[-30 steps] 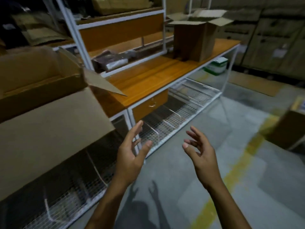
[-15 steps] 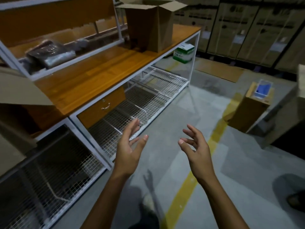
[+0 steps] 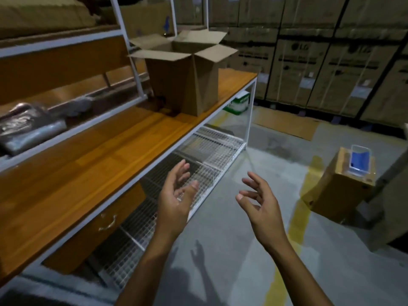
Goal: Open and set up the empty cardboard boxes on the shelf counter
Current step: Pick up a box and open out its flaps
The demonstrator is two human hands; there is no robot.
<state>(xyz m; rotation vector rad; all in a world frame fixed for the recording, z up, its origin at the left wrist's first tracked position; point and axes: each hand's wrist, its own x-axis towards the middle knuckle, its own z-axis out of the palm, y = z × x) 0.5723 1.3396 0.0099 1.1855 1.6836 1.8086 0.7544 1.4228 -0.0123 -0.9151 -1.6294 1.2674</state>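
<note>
An open cardboard box [image 3: 185, 85] stands upright near the far end of the wooden shelf counter [image 3: 95, 155], its four top flaps spread outward. My left hand [image 3: 176, 199] is raised in front of the counter's edge, fingers relaxed, holding nothing. My right hand [image 3: 260, 204] is raised beside it over the concrete floor, fingers loosely spread and empty. Both hands are well short of the box.
Grey plastic-wrapped bundles [image 3: 28, 127] lie on the back ledge at left. A drawer [image 3: 106, 224] and wire mesh racks [image 3: 198, 155] sit under the counter. A brown box with a blue item [image 3: 344, 184] stands on the floor at right. Stacked cartons [image 3: 331, 62] line the back wall.
The view has swung right along the counter: the large box at the left has left the frame and the far open box looks closer. Both hands stay raised and empty.
</note>
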